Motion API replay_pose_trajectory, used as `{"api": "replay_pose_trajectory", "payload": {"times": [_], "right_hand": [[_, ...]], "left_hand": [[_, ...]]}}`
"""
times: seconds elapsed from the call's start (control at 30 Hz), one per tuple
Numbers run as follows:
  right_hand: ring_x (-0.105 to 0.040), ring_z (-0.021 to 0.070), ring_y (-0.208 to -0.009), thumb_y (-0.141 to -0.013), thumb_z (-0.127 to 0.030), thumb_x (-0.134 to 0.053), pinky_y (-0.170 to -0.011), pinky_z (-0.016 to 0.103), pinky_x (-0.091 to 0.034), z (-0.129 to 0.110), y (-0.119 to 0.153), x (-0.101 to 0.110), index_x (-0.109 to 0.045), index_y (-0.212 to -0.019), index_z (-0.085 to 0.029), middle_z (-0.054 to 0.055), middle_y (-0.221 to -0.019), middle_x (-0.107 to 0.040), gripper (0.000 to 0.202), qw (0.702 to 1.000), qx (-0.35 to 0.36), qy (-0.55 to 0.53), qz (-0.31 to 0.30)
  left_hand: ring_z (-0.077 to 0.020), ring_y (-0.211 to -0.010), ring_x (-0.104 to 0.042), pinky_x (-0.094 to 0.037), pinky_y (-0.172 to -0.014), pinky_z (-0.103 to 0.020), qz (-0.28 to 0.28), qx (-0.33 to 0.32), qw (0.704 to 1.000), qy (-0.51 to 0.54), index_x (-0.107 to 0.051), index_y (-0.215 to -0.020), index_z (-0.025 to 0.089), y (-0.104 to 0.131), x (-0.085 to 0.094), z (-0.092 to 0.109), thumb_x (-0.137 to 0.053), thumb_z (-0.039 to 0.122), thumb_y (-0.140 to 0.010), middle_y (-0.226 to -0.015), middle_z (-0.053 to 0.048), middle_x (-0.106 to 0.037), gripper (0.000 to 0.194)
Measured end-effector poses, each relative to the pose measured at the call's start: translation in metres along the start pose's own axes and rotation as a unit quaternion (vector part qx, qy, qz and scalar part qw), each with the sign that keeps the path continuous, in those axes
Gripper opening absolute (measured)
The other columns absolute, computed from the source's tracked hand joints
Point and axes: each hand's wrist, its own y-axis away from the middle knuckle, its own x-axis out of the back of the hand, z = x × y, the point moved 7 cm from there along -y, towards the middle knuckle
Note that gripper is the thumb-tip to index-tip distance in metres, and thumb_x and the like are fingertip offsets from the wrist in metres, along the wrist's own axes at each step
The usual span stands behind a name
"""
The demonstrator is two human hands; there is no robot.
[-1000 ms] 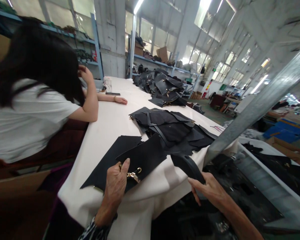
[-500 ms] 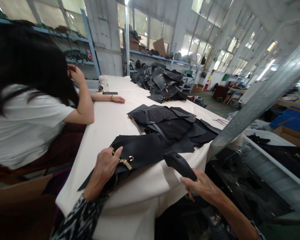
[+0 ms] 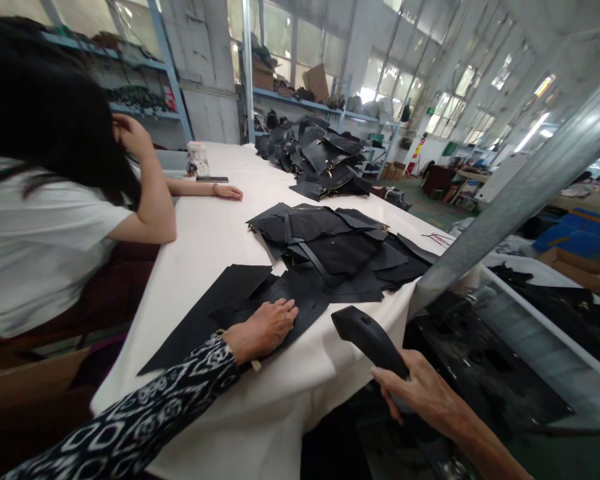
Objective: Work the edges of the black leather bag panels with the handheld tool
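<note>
My left hand lies palm down on a black leather-like panel near the table's front edge. Its fingers are slightly bent over the sheet, with the tips partly hidden. Beneath the wrist, a small gold-coloured zip pull shows. More flat black panels extend to the left under the forearm. My right hand is closed round a black curved tool handle, whose blunt end points up and left, beside the table edge and apart from the panels. What kind of tool it is, I cannot tell.
On the white-covered table lie a layered heap of black pieces and a taller pile behind. Another person sits at the left, one forearm on the table. A slanted metal post and a bin stand right.
My left hand has let go of the panel edge beside the metal fittings and moved right, onto the panels. My right hand keeps the tool, slightly shifted right and lower in view.
</note>
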Motion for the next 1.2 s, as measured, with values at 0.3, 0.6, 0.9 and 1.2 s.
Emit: {"api": "replay_pose_trajectory", "payload": {"times": [0.3,0.6,0.9,1.2], "right_hand": [[-0.057,0.0119,-0.042,-0.084,-0.037,-0.054,-0.041,0.018,-0.044,-0.037,-0.038,-0.011,-0.052,-0.071,-0.017,-0.004,-0.054,-0.056,0.024,0.997,0.001,0.053,-0.062],[-0.056,0.0119,-0.041,-0.084,-0.035,-0.053,-0.038,0.017,-0.041,-0.046,-0.078,-0.017,-0.051,-0.071,-0.017,-0.003,-0.05,-0.057,0.022,0.987,-0.037,0.126,-0.095],[-0.055,0.0117,-0.043,-0.086,-0.036,-0.051,-0.04,0.018,-0.041,-0.056,-0.09,-0.006,-0.048,-0.087,-0.015,-0.004,-0.052,-0.056,0.021,0.965,-0.078,0.195,-0.154],[-0.059,0.0153,-0.047,-0.084,-0.038,-0.051,-0.045,0.021,-0.042,-0.083,-0.108,0.001,-0.047,-0.085,-0.016,-0.004,-0.049,-0.055,0.022,0.919,-0.103,0.324,-0.202]], "left_hand": [[-0.0303,-0.133,-0.032,-0.032,-0.105,-0.053,0.045,0.061,0.997,0.024,-0.041,-0.134,0.011,0.013,-0.027,-0.002,-0.033,0.014,-0.088,-0.143,-0.017,-0.038,0.047],[-0.0305,-0.136,-0.025,-0.027,-0.107,-0.055,0.089,0.047,0.994,0.046,-0.038,-0.136,0.011,0.016,-0.043,-0.005,-0.034,0.018,-0.089,-0.146,-0.016,-0.034,0.048],[-0.0315,-0.137,-0.025,-0.027,-0.108,-0.056,0.129,0.028,0.991,0.024,-0.037,-0.135,0.008,0.025,-0.034,0.001,-0.026,0.016,-0.093,-0.145,-0.017,-0.035,0.045],[-0.0341,-0.137,-0.021,-0.025,-0.107,-0.06,0.139,0.027,0.989,0.036,-0.036,-0.136,0.008,0.022,-0.04,0.001,-0.034,0.017,-0.089,-0.147,-0.019,-0.031,0.048]]}}
